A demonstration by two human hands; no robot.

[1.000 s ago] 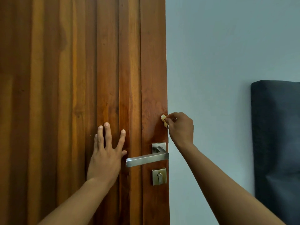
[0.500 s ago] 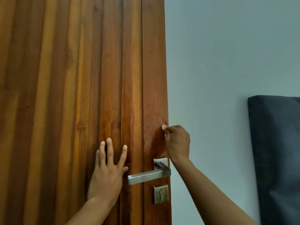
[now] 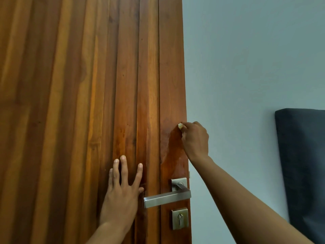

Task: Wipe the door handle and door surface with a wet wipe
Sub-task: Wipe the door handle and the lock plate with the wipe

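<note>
The right hand (image 3: 194, 138) is pinching a small wadded wipe (image 3: 180, 125) against the door (image 3: 79, 103) edge, above the handle (image 3: 167, 198). The left hand (image 3: 121, 189) is lying flat, fingers spread, pressing the door beside the handle.

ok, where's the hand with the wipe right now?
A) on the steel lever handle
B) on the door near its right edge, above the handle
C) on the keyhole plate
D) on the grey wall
B: the right hand pinches the small pale wet wipe against the brown wooden door by its right edge, clearly above the brushed-steel lever handle.
</note>
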